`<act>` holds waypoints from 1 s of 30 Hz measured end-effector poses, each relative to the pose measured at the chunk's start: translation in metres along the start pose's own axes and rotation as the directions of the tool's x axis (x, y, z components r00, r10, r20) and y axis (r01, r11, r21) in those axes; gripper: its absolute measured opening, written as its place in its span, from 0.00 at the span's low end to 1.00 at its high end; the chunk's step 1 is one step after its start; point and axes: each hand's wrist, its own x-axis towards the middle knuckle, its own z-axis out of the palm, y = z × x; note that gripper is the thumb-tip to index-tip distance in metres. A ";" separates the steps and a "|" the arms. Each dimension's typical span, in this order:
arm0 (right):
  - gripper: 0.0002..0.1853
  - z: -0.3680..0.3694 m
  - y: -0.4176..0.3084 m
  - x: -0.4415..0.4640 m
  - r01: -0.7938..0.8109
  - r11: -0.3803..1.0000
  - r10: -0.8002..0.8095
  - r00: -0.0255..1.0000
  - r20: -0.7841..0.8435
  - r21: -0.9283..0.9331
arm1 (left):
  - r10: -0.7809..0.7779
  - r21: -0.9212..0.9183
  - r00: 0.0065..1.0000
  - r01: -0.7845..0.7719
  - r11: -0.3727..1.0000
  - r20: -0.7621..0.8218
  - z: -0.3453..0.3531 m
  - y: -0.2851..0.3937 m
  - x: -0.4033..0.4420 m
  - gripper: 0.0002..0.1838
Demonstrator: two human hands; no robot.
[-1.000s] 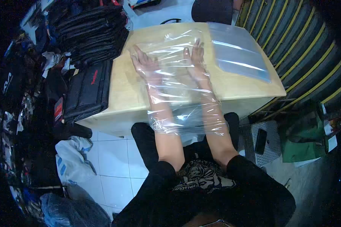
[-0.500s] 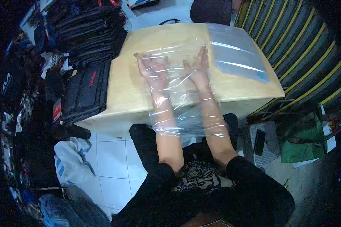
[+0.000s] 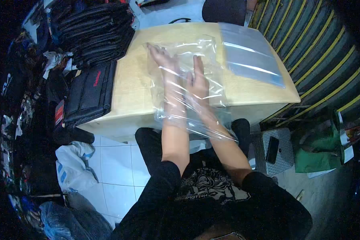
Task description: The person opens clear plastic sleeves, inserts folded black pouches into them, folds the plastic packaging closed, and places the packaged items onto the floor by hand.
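Both my forearms reach inside a large clear plastic bag [image 3: 216, 90] above the near part of the wooden table [image 3: 134, 80]. My left hand [image 3: 163, 58] is toward the bag's far left corner, its fingers apart and nothing in it. To its right, my right hand [image 3: 199, 80] has its fingers stretched forward and thumb apart, also holding nothing. Wrinkled film covers both hands and wrists, and its near edge lies across my forearms. A stack of flat clear plastic sheets [image 3: 252, 56] rests on the table's right side.
Black padded cases [image 3: 94, 36] are stacked at the left, with one black case [image 3: 90, 94] nearer me. A phone [image 3: 272, 150] lies on a grey stool [image 3: 284, 158] at the right, beside a green bag [image 3: 318, 148]. White plastic [image 3: 76, 166] lies on the floor.
My right hand has moved left, closer to my left hand, which has shifted slightly forward and right. The clear bag has slackened and twisted around my forearms.
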 end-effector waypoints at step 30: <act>0.32 0.012 0.018 0.064 0.205 0.964 -0.054 0.779 0.625 -0.171 | -0.237 0.892 0.940 -0.125 0.435 0.247 -0.035 0.073 -0.119 0.30</act>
